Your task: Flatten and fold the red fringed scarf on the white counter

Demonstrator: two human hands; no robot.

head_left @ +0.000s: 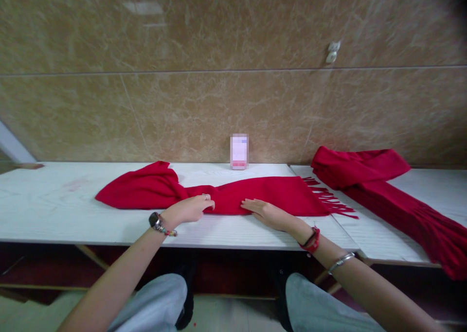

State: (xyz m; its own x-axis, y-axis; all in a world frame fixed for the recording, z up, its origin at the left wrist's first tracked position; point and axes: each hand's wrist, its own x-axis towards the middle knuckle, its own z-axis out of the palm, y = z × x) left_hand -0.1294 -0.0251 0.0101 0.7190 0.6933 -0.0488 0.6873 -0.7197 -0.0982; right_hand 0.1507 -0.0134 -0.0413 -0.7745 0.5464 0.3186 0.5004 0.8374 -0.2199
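Observation:
A red scarf (270, 193) lies lengthwise along the white tabletop, its fringe spread at the right end. The right half is flat and smooth, while the left part is bunched into loose folds. My left hand (189, 208) has curled fingers closed on the scarf's near edge, where the cloth narrows. Flat on the cloth to the right rests my right hand (268, 214), fingers stretched out and holding nothing. What lies under both palms is hidden.
A second red scarf (357, 169) lies folded at the right, its fringed end hanging over the front edge. A phone-like object (239, 152), blurred out, leans on the marbled wall (175, 113). A small white fixture (332, 52) is on the wall. Dark shelves (229, 273) sit below the tabletop (54, 210).

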